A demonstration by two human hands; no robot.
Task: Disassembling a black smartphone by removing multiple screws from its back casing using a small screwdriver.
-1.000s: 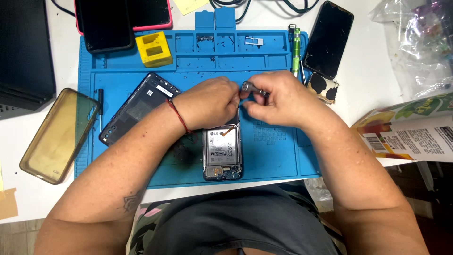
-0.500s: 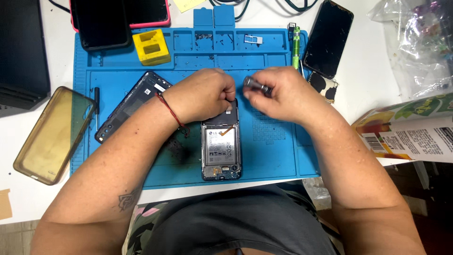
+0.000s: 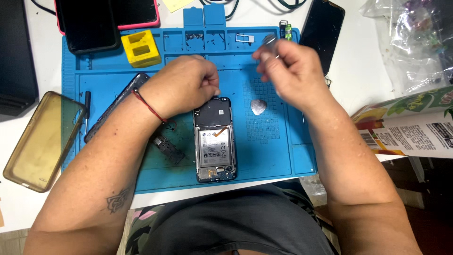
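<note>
Bright even light, blurred right hand (image 3: pixel 290 66)

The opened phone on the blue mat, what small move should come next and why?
Probably bring the right hand and its small metal piece down to the opened phone. The left hand rests at the phone's top edge, and the right hand is raised above the mat.
</note>
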